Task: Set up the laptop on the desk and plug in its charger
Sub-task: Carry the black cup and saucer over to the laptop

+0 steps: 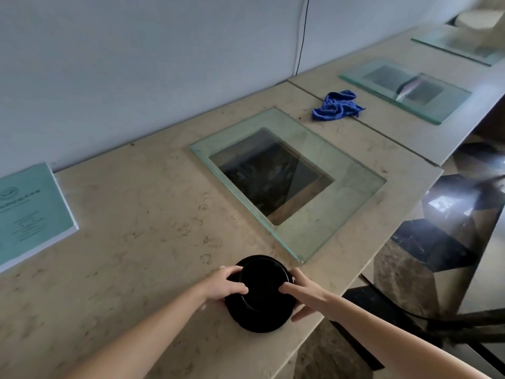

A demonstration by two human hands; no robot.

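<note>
Both hands on a black round object (261,294) near the counter (153,214) front edge: left hand (228,285) and right hand (303,294), each grip closed on its sides. No laptop or charger in view. Looks like clearing space first. Next: move it off the free area by the glass pane (341,187), then fetch the laptop.

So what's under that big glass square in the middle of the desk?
Under the glass sheet is a square hole cut in the stone desk. Inside it looks dark, with brownish edges, but what sits down there is too murky and reflective to make out.
</note>
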